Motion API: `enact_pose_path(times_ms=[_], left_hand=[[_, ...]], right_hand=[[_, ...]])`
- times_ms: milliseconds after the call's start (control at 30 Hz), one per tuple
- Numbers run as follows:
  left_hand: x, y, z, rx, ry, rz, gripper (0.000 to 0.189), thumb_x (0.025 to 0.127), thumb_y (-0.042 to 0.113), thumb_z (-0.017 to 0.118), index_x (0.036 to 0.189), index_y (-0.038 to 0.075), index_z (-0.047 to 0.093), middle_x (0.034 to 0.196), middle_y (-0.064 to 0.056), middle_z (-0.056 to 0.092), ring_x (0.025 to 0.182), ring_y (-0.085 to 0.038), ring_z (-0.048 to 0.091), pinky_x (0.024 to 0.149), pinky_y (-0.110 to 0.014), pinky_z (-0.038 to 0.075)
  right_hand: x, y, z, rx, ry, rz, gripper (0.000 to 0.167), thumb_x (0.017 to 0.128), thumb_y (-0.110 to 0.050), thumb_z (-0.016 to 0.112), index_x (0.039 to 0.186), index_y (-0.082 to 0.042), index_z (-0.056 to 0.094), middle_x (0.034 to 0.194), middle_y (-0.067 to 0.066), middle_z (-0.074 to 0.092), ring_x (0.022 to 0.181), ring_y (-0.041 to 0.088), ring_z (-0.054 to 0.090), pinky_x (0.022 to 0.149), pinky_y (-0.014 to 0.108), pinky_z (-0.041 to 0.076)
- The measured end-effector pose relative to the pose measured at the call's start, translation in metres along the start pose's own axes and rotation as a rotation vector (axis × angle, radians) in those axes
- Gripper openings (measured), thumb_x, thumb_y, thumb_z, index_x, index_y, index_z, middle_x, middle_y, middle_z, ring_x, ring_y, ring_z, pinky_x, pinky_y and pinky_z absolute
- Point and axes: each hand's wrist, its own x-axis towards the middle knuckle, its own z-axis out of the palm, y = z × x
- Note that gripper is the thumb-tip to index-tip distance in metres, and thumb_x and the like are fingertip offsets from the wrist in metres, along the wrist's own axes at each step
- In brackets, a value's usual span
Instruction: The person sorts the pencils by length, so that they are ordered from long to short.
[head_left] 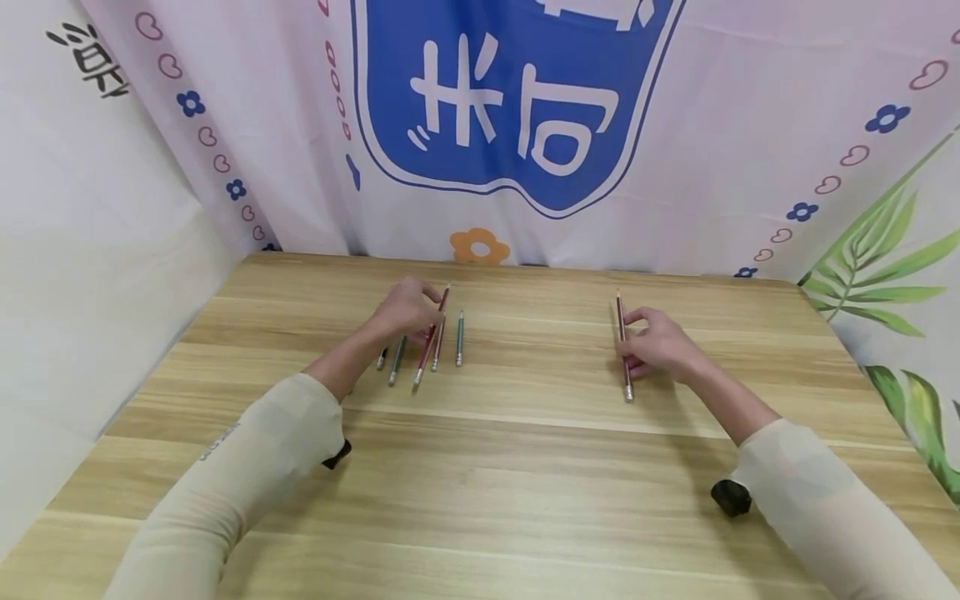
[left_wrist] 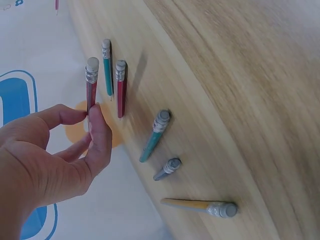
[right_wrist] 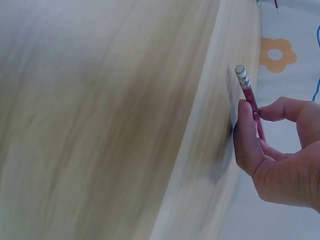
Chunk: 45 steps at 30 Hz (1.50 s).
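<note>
My left hand point(head_left: 408, 310) pinches a red pencil point(left_wrist: 91, 86) between thumb and fingertips, its silver-banded eraser end towards me. Off to the right, my right hand point(head_left: 660, 342) pinches another red pencil point(right_wrist: 251, 102) in the same way, slightly above the table, with its shadow beside it. Around the left hand, more pencils lie on the wood: a teal pencil point(head_left: 460, 338), a red pencil point(left_wrist: 120, 92), a second teal pencil point(left_wrist: 154, 140), a dark pencil point(left_wrist: 167, 169) and a yellow-orange pencil point(left_wrist: 187, 203). The left hand and forearm partly cover this group in the head view.
The wooden table point(head_left: 480, 483) spans the space below both arms. A printed curtain point(head_left: 300, 167) hangs along its far edge. White cloth point(head_left: 97, 250) stands on the left, and a leaf-patterned cloth point(head_left: 900, 258) on the right.
</note>
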Motion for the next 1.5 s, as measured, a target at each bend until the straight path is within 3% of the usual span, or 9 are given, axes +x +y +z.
enact_pose_path(times_ms=[167,333,633,900,1100,1333,1500], left_hand=[[-0.001,0.005,0.002,-0.023,0.004,-0.022,0.045,0.092,-0.002,0.064,0.137,-0.004,0.06,0.098,-0.021,0.065,0.068,-0.021,0.065,0.077,-0.041,0.067],[-0.001,0.009,0.006,-0.048,-0.011,-0.002,0.045,0.091,-0.003,0.063,0.136,-0.005,0.06,0.091,-0.019,0.065,0.065,-0.02,0.063,0.073,-0.04,0.067],[0.0,0.017,0.013,-0.111,-0.062,0.011,0.043,0.092,-0.006,0.063,0.135,-0.006,0.059,0.09,-0.018,0.064,0.064,-0.018,0.061,0.063,-0.032,0.065],[0.001,0.023,0.022,-0.142,-0.081,0.032,0.046,0.091,-0.008,0.062,0.136,-0.008,0.057,0.096,-0.026,0.067,0.064,-0.019,0.062,0.069,-0.038,0.067],[0.003,0.027,0.031,-0.189,-0.093,0.019,0.046,0.09,-0.009,0.061,0.136,-0.007,0.058,0.09,-0.02,0.065,0.063,-0.018,0.06,0.067,-0.035,0.066],[0.003,0.033,0.039,-0.211,-0.11,0.026,0.045,0.092,-0.009,0.062,0.136,-0.006,0.057,0.105,-0.031,0.067,0.063,-0.019,0.062,0.068,-0.035,0.065],[0.003,0.035,0.043,-0.23,-0.124,0.039,0.045,0.091,-0.01,0.062,0.136,-0.006,0.057,0.104,-0.033,0.068,0.063,-0.02,0.063,0.066,-0.035,0.065]], right_hand=[[-0.004,0.006,-0.008,-0.025,0.008,0.011,0.063,0.093,0.003,0.061,0.148,0.009,0.031,0.088,0.012,0.064,0.07,0.015,0.064,0.065,0.031,0.065],[-0.008,0.012,-0.018,-0.042,0.023,0.017,0.064,0.093,0.002,0.062,0.148,0.009,0.032,0.089,0.012,0.065,0.071,0.016,0.064,0.066,0.032,0.066],[-0.015,0.026,-0.039,-0.059,0.061,0.014,0.063,0.093,0.003,0.064,0.147,0.012,0.032,0.087,0.011,0.068,0.07,0.015,0.065,0.065,0.032,0.066],[-0.019,0.036,-0.052,-0.078,0.063,0.018,0.059,0.092,0.005,0.062,0.144,0.014,0.034,0.082,0.008,0.068,0.067,0.014,0.065,0.063,0.031,0.065],[-0.02,0.042,-0.06,-0.109,0.077,0.02,0.055,0.094,0.006,0.061,0.142,0.014,0.037,0.08,0.007,0.07,0.066,0.014,0.065,0.06,0.031,0.064],[-0.024,0.045,-0.069,-0.126,0.092,0.024,0.052,0.093,0.006,0.061,0.14,0.015,0.039,0.078,0.005,0.069,0.065,0.014,0.066,0.059,0.03,0.064],[-0.026,0.051,-0.075,-0.124,0.104,0.027,0.05,0.093,0.007,0.062,0.138,0.016,0.04,0.076,0.004,0.069,0.064,0.013,0.065,0.058,0.03,0.064]])
